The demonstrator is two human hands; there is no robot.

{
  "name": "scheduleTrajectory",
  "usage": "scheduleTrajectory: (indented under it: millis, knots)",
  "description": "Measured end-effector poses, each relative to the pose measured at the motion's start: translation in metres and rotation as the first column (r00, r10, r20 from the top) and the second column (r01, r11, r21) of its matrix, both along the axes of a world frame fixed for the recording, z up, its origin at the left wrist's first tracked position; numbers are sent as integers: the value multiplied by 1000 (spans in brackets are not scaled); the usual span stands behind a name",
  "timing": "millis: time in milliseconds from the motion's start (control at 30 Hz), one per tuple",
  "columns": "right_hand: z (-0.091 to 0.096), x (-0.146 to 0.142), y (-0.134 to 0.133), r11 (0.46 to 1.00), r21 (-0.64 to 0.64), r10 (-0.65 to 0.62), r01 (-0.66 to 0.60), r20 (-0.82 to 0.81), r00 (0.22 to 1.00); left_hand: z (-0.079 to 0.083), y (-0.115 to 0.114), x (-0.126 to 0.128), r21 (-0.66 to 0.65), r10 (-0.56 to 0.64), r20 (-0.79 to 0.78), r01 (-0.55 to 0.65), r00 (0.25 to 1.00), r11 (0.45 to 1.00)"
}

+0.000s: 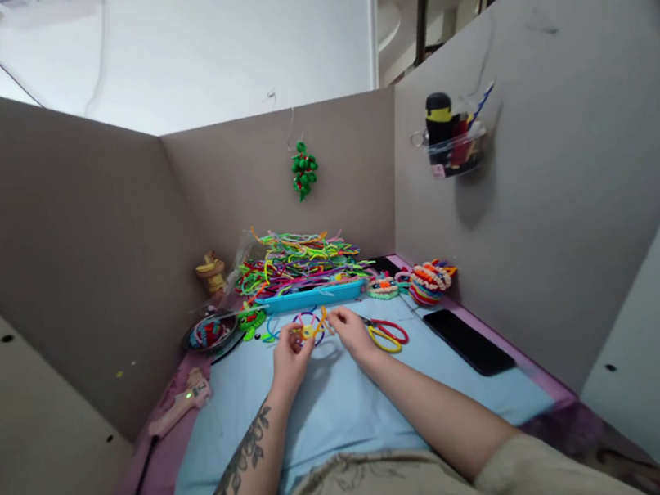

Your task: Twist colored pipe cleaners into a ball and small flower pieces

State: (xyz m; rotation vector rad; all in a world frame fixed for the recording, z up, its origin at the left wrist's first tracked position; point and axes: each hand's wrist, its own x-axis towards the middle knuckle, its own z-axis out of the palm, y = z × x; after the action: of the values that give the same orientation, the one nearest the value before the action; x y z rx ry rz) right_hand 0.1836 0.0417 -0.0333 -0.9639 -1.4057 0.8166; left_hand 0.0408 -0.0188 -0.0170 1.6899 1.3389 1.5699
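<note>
Above the light blue cloth point(340, 395), my left hand point(290, 357) is closed on a small flower-like piece of bent pipe cleaners point(310, 331), with a yellow middle and purple loops. My right hand point(350, 332) is pinched at an orange pipe cleaner point(323, 317) that rises from the piece; its fingertips partly hide the end. Just right of this hand lie scissors point(391, 333) with red and yellow handles. Behind both hands, a blue tray point(313, 297) bears a heap of many-coloured pipe cleaners point(306, 255).
A black phone point(468, 341) lies at right, near woven colourful pieces point(429, 282). At left are a dark bowl point(212, 333), a green frog-like figure point(251, 317) and a pink corded glue gun point(183, 403). Grey panels point(282, 135) enclose the table; a clear holder point(455, 150) hangs at right.
</note>
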Motion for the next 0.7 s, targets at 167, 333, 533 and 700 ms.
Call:
scheduleTrajectory:
  millis: [167, 333, 533, 700]
  knots:
    - [-3, 10, 13, 998, 19, -65, 63, 96, 993, 1, 2, -2, -63, -50, 87, 56, 995, 996]
    - [-12, 8, 22, 994, -22, -98, 108, 263, 960, 0, 5, -2, -103, -144, 238, 172, 960, 980]
    - [-17, 9, 28, 998, -49, -36, 51, 264, 964, 2, 6, -4, -113, -195, 361, 251, 912, 961]
    - [-5, 17, 21, 996, -12, -89, 92, 172, 981, 2, 7, -6, -124, -131, 342, 183, 930, 975]
